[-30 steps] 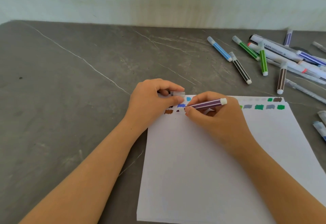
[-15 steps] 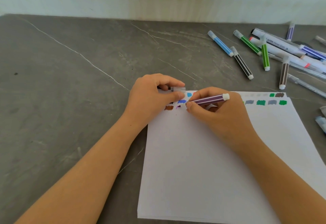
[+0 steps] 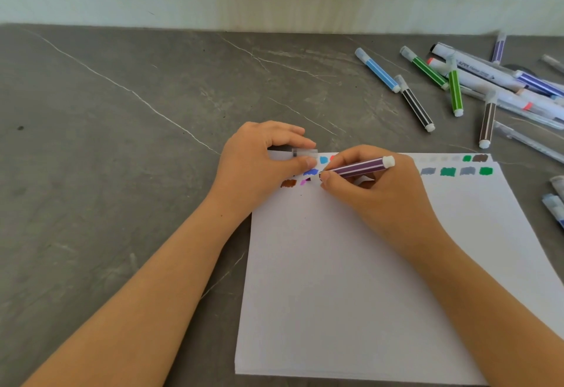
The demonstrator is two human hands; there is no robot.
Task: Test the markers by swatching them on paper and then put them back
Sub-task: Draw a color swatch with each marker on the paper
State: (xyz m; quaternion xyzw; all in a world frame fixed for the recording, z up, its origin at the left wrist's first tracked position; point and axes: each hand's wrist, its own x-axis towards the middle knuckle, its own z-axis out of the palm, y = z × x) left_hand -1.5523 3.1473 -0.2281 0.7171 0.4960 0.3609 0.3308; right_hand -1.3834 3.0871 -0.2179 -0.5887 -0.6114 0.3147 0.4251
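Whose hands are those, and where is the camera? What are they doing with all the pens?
There is no machine here, just a person working with two bare hands. The camera sits on the person's head and looks down, so you see their arms reaching out from the bottom of the picture. On the grey table lies a stack of white paper with little colour patches along its top edge. The right hand grips a purple marker with its tip down at the paper, beside the patches. The left hand pinches a clear cap, probably that marker's. More markers lie scattered on the table to the right.
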